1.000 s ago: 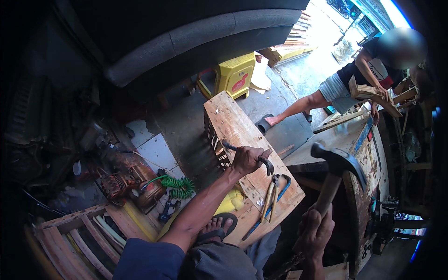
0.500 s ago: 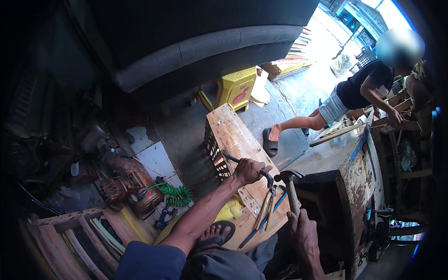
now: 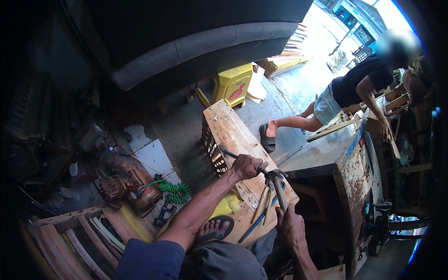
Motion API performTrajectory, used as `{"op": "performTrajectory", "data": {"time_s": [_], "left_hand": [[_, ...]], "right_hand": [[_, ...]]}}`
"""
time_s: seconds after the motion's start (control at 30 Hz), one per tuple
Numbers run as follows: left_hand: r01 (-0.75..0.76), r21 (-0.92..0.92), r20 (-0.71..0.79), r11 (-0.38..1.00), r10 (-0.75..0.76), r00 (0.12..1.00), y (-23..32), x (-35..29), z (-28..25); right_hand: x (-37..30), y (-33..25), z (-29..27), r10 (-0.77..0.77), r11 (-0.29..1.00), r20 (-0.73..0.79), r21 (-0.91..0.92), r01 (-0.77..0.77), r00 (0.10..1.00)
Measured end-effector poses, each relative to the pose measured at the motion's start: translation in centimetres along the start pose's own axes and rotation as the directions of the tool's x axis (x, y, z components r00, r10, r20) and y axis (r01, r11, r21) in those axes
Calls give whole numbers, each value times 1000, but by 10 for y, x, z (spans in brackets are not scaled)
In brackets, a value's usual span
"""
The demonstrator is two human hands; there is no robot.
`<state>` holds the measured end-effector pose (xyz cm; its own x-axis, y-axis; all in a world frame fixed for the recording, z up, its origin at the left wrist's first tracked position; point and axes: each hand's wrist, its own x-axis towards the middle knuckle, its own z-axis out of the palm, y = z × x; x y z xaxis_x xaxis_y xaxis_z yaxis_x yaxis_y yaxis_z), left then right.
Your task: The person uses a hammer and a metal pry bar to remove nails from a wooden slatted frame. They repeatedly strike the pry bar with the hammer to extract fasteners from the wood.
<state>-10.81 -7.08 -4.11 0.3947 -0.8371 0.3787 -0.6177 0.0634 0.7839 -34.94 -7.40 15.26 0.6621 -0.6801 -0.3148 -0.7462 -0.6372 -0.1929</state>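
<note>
My left hand [image 3: 247,166] is wrapped round a dark metal bar [image 3: 227,151], which looks like a pry bar. Its hooked end points at the wooden plank top [image 3: 233,125]. In my right hand [image 3: 291,224] is a hammer [image 3: 282,193], gripped by the handle. The hammer head is at the bar's bent end, just right of my left fist; whether they touch I cannot tell. Beneath the hammer, pincers with yellow handles [image 3: 261,205] lie on the wood. A blue rod [image 3: 252,232] rests beside them. My sandalled foot [image 3: 214,228] is at the plank's near left.
A scuffed wooden cabinet [image 3: 347,186] stands to the right. Beyond it a person [image 3: 354,88] leans over wood pieces. A yellow stool [image 3: 231,84] stands ahead, below a dark padded sofa piece [image 3: 196,46]. At left lie a rusty compressor [image 3: 135,182], a green coiled hose [image 3: 175,191] and a slatted wooden frame [image 3: 84,238].
My right hand has brought the hammer left, its head now at the bar's end. My left hand has shifted slightly left. The other person's arm has reached lower.
</note>
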Motion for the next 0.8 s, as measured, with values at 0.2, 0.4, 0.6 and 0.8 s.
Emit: {"op": "performTrajectory", "data": {"time_s": [0.2,0.4,0.6,0.8], "left_hand": [[-28,31,-38,999,29,999,-7,-12,7],[-42,101,-3,994,42,999,-11,-18,3],[-9,111,116,994,-4,993,-3,-5,1],[-16,84,74,996,10,997,-4,-8,3]], "right_hand": [[-19,-5,16,80,723,-472,634,275,878],[-16,-13,-16,162,911,-165,404,-83,973],[-22,6,33,142,951,-65,287,-118,988],[-29,4,43,130,939,-256,341,-36,958]]}}
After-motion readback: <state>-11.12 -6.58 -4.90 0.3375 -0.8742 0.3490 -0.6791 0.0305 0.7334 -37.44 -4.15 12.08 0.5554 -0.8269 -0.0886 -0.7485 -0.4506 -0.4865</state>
